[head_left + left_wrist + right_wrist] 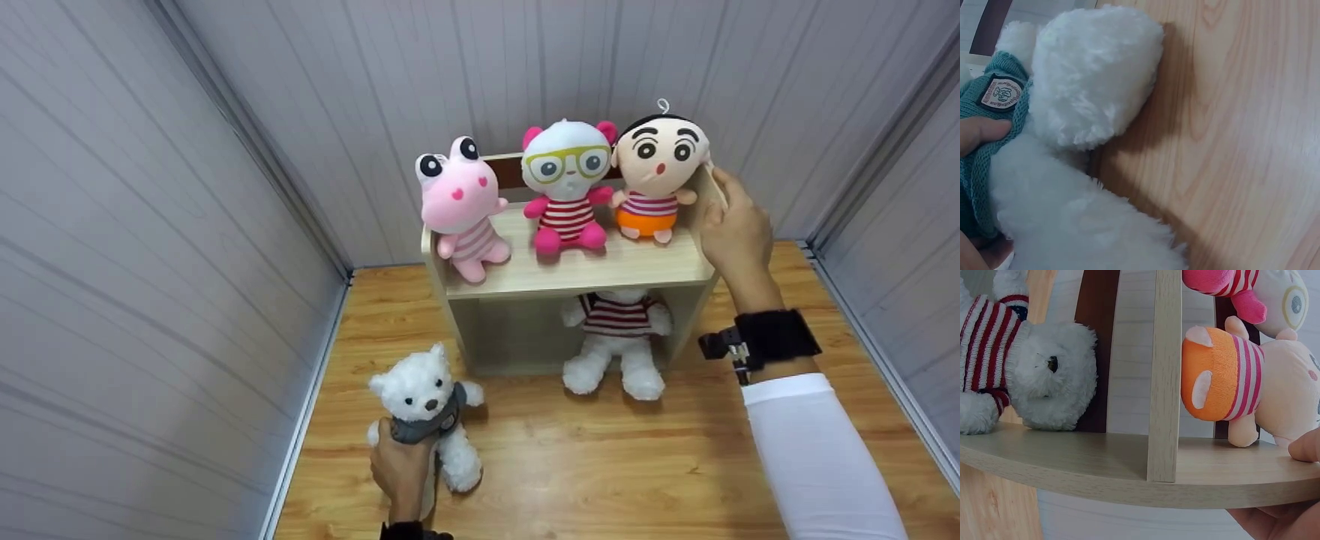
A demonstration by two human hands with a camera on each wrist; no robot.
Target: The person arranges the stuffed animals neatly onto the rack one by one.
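Observation:
My left hand (403,465) grips a white teddy bear (416,382) in a knitted sweater, low over the floor left of the shelf. In the left wrist view its thumb (985,132) presses on the sweater (1013,121), beside a round patch. My right hand (739,229) holds the upper right side panel of a small wooden shelf (585,266), its thumb (1304,447) inside and its fingers (1275,523) outside. Nearest that hand sits a boy plush doll (660,172) with orange shorts. A panda plush (568,187) and a pink frog-like plush (461,202) share the top board.
Another white teddy bear (616,337) in a red-striped sweater sits in the lower compartment at right, its legs reaching out over the wooden floor (570,465). Grey panel walls (150,300) enclose the left, back and right.

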